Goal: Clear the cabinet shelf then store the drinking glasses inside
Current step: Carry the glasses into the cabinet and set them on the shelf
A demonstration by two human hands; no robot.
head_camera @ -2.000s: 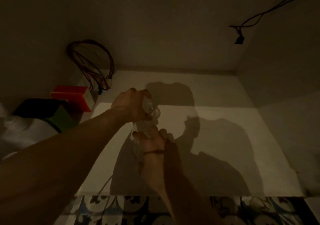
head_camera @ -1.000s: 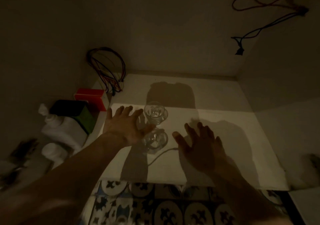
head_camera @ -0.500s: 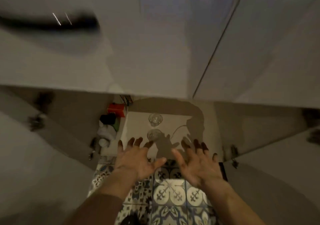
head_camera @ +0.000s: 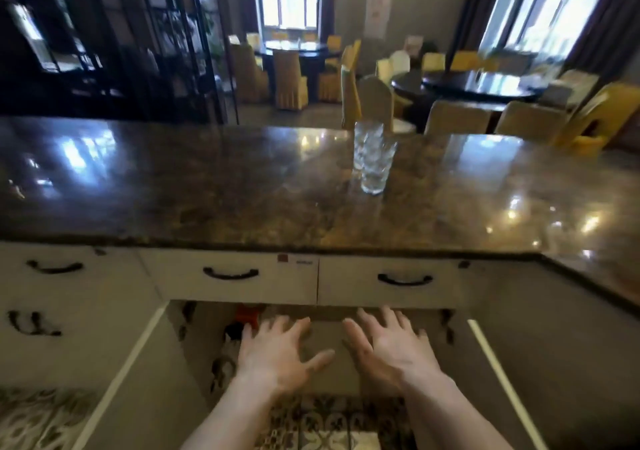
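Observation:
Two clear drinking glasses [head_camera: 372, 156] stand close together on the dark stone counter [head_camera: 242, 189], right of its middle. Below the counter the cabinet [head_camera: 332, 352] stands open with both doors swung out. My left hand [head_camera: 277, 356] and my right hand [head_camera: 388, 349] hover side by side in front of the opening, palms down, fingers spread, holding nothing. The shelf behind them is mostly hidden; a red box [head_camera: 246, 315] shows at its left back. The glasses set on the shelf earlier are out of sight.
Two drawers with dark handles [head_camera: 230, 273] [head_camera: 404, 279] sit right above the opening. The open doors [head_camera: 128, 363] [head_camera: 540, 373] flank my arms. Patterned floor tiles [head_camera: 325, 425] lie below. Dining tables and yellow chairs [head_camera: 460, 117] fill the room beyond the counter.
Both hands let go of two glasses on the shelf and drew back out of the cabinet. My view rose from the dark interior to the counter top.

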